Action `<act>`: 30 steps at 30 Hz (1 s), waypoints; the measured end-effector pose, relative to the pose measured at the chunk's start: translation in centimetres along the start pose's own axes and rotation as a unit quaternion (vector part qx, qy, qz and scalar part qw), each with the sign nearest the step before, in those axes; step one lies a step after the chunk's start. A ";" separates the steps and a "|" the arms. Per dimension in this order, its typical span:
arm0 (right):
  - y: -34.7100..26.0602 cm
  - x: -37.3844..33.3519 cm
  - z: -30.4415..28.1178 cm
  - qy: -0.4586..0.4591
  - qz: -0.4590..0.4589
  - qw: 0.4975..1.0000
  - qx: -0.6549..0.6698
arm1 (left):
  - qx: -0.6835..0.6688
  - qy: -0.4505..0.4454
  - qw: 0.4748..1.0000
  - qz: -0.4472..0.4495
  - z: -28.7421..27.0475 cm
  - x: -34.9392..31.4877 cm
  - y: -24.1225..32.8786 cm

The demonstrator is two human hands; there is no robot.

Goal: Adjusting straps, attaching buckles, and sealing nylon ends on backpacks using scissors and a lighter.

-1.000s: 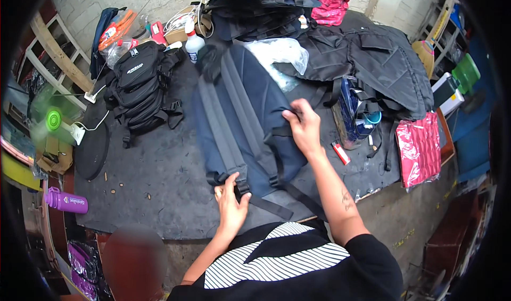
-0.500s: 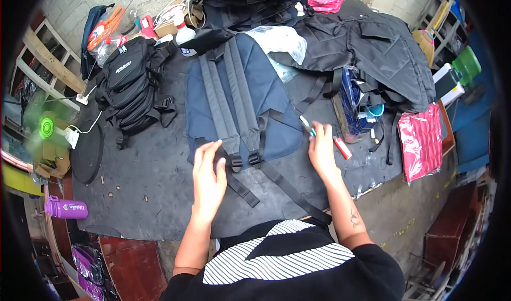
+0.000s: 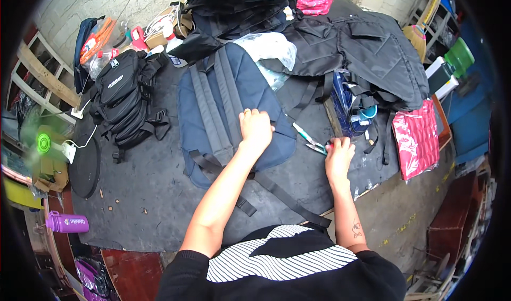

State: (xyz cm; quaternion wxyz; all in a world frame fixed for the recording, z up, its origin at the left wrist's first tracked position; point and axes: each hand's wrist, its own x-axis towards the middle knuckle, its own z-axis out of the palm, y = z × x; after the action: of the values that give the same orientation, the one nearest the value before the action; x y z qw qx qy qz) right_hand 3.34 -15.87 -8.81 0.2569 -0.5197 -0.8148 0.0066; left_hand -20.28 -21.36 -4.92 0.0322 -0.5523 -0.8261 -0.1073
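A navy backpack (image 3: 199, 136) lies on the table with its two padded shoulder straps facing up. My left hand (image 3: 256, 129) is closed over the lower part of its right strap, and a bit of black webbing shows beside the thumb. Loose webbing (image 3: 290, 195) trails from the pack toward me. At the right, my right hand (image 3: 339, 154) is down at the table with its fingers curled together. What it holds is hidden under the fingers. Small snips with green handles (image 3: 308, 138) lie just left of its fingertips.
A black bag (image 3: 125, 91) sits to the left; a black padded panel (image 3: 367, 61) is spread at the back right. Blue-wrapped items (image 3: 348, 106) and a pink package (image 3: 416, 138) lie to the right. A purple bottle (image 3: 68, 222) and a green fan (image 3: 45, 142) are far left.
My left hand has moved up and right from the lower strap end onto the right strap and closed. My right hand has left the snips and covers the spot where a red-and-white lighter lay.
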 end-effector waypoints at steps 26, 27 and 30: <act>-13.4 1.6 5.4 -0.045 0.065 0.904 0.421 | -0.845 0.118 0.436 -0.288 4.7 1.1 1.4; -13.1 1.8 5.3 -0.047 0.064 0.933 0.351 | -0.845 0.117 0.436 -0.288 4.7 0.9 1.5; -13.3 2.3 5.3 -0.005 0.037 0.946 0.321 | -0.857 0.145 0.431 -0.244 5.6 0.2 1.6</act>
State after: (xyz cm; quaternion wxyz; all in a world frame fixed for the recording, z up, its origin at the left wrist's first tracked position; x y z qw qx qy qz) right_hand -10.91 -18.63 -8.81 0.4054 -0.4390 -0.7513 0.2801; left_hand -18.54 -19.37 -10.17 -0.3653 -0.0482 -0.3940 -0.8420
